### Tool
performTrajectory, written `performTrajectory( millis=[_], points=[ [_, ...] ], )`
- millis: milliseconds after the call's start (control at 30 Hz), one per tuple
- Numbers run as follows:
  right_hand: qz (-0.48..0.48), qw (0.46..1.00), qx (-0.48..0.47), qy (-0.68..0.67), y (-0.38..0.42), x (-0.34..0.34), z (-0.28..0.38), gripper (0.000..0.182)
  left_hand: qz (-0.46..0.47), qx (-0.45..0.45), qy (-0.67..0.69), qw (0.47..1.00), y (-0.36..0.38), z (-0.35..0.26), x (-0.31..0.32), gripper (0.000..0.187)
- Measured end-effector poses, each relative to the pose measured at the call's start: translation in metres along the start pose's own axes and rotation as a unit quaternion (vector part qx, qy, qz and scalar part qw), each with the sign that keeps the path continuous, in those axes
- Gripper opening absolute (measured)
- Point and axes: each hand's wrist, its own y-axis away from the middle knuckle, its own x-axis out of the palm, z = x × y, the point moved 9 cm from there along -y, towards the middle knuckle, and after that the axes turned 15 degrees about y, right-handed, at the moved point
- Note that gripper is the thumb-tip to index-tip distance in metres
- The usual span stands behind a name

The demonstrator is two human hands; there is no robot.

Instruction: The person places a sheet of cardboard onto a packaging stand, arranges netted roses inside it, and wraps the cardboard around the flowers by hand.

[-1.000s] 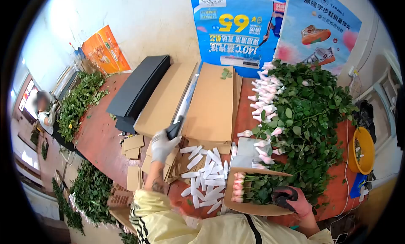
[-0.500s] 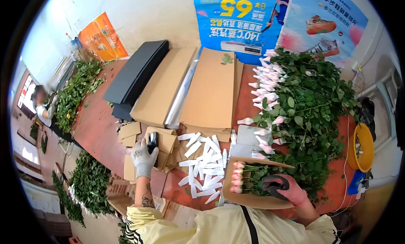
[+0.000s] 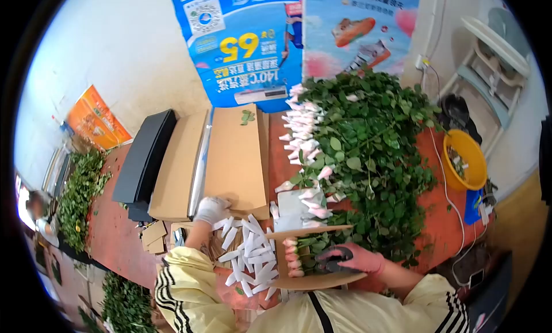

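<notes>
My left hand [image 3: 213,210], in a whitish glove, pinches the near edge of the top brown cardboard sheet [image 3: 237,160] on a stack. My right hand [image 3: 352,259], in a pink and dark grey glove, is closed over the stems of a bunch of pink roses [image 3: 293,257]. These roses lie in a curved cardboard wrapper [image 3: 322,282], their heads lined up at its left end. Between my hands a loose pile of white paper strips [image 3: 253,255] covers part of the table. The black tool [image 3: 180,236] lies among small cardboard pieces [image 3: 153,236], left of my left forearm.
Many leafy roses with pale wrapped heads [image 3: 368,160] are heaped on the red table [image 3: 123,241]. Black sheets [image 3: 146,154] and more cardboard [image 3: 181,166] lie left. A yellow basin [image 3: 466,160] and white cable are at right. Another person [image 3: 46,218] is at far left.
My left hand has let go of the black tool and moved to the cardboard stack's near edge. My right hand remains at the rose stems. The head view has shifted right.
</notes>
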Motion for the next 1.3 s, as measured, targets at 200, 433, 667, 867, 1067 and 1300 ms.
performTrajectory(
  millis=[200,433,667,867,1067,1300],
  points=[
    [0.090,0.910,-0.030,-0.404,-0.017,-0.032,0.083,0.075,-0.364,0.034,0.107,0.925,0.060,-0.061,-0.163,0.016],
    [-0.039,0.893,0.032,-0.447,-0.030,-0.071,0.124,0.067,-0.369,0.314,0.015,0.875,0.183,-0.242,-0.160,0.023],
    [-0.162,0.964,0.050,-0.207,-0.009,-0.056,0.052,0.049,-0.303,0.248,0.229,0.891,0.183,-0.200,-0.143,0.060],
    [-0.170,0.954,0.080,-0.235,0.021,-0.032,-0.004,0.050,-0.168,0.021,0.675,0.718,0.173,-0.145,-0.014,0.049],
    [-0.074,0.968,0.200,-0.130,0.027,0.001,-0.062,0.051,-0.068,-0.079,0.667,0.738,0.144,-0.151,0.055,0.024],
    [-0.053,0.971,0.161,0.170,0.005,-0.031,-0.047,0.047,0.071,-0.153,0.690,0.703,0.117,-0.155,0.104,0.028]
  ],
)
